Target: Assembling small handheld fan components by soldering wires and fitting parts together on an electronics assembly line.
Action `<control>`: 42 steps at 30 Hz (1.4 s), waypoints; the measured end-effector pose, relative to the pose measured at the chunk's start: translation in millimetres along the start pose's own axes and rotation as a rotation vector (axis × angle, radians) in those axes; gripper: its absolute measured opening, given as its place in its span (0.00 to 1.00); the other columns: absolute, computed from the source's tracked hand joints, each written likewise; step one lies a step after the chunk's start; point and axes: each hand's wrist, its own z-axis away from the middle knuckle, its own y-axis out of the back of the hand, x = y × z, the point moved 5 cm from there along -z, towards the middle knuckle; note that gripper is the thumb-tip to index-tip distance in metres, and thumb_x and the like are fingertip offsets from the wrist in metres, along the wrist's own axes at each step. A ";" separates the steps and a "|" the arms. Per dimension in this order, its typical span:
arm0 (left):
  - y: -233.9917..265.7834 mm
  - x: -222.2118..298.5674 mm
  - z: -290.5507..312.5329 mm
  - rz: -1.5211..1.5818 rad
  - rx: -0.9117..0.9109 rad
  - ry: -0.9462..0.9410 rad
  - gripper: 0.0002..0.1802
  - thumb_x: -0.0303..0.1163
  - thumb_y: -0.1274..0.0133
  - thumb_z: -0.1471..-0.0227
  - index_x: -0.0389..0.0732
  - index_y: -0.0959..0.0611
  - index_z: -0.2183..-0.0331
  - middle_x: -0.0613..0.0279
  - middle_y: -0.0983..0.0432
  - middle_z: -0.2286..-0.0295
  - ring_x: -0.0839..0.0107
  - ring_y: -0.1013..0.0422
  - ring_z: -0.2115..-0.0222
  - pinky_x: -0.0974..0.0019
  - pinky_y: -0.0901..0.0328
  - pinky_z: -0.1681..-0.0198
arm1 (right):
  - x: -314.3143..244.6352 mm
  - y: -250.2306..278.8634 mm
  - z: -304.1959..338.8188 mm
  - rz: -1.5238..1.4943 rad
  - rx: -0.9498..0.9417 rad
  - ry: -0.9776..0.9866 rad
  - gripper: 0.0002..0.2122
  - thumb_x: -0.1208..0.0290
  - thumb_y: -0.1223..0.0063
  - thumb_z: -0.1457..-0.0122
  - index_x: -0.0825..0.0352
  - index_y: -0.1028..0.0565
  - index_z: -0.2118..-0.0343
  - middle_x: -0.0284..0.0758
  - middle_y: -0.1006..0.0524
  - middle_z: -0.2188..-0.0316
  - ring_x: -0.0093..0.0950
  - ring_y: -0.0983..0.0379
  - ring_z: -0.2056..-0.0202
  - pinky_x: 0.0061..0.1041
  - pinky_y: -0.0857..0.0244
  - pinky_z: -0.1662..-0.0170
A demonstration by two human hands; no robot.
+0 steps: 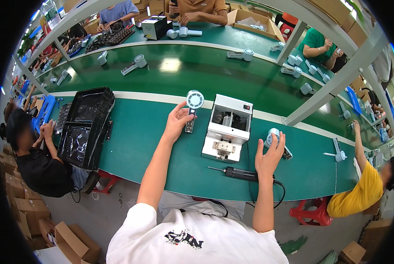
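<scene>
My left hand (177, 122) is closed around the handle of a small handheld fan (195, 100), which has a round pale-blue head and an uncovered handle showing inner parts. It is held upright just left of a white-and-black benchtop machine (227, 127). On the machine's other side, my right hand (271, 155) hovers over a second handheld fan (273, 132) with fingers spread. Whether the fingertips touch that fan cannot be made out; its handle (287, 153) shows beyond the hand. A black electric screwdriver (241, 173) lies in front of the machine, beside my right wrist.
Black trays (86, 127) are stacked at the left of the green table (131, 152). Behind it, a green conveyor belt (179, 66) carries several fans. Another fan (339, 154) lies at the right. Co-workers sit on both sides and opposite; a metal frame post (315, 97) rises at the right.
</scene>
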 end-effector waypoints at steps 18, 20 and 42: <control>-0.8 0.6 -0.1 0.012 -0.003 0.003 0.35 0.15 0.42 0.51 0.31 0.34 0.42 0.51 0.24 0.60 0.63 0.24 0.59 0.63 0.29 0.52 | -1.0 4.1 0.1 -0.053 0.076 0.021 0.14 0.68 0.43 0.41 0.72 0.29 0.57 0.48 0.30 0.53 0.47 0.35 0.49 0.42 0.41 0.46; -0.6 0.4 -0.4 0.009 -0.004 0.001 0.35 0.15 0.43 0.51 0.30 0.34 0.42 0.51 0.24 0.60 0.63 0.24 0.59 0.63 0.29 0.52 | 0.4 3.9 -0.1 -0.084 0.058 0.018 0.11 0.69 0.41 0.43 0.71 0.29 0.65 0.43 0.29 0.65 0.43 0.34 0.59 0.41 0.39 0.53; 0.8 -0.3 -0.9 0.005 -0.002 -0.002 0.36 0.15 0.41 0.53 0.30 0.35 0.42 0.51 0.24 0.60 0.63 0.24 0.59 0.62 0.29 0.52 | 5.1 -1.0 2.1 -0.160 0.009 -0.047 0.17 0.69 0.43 0.41 0.68 0.36 0.83 0.37 0.34 0.83 0.37 0.37 0.80 0.37 0.44 0.75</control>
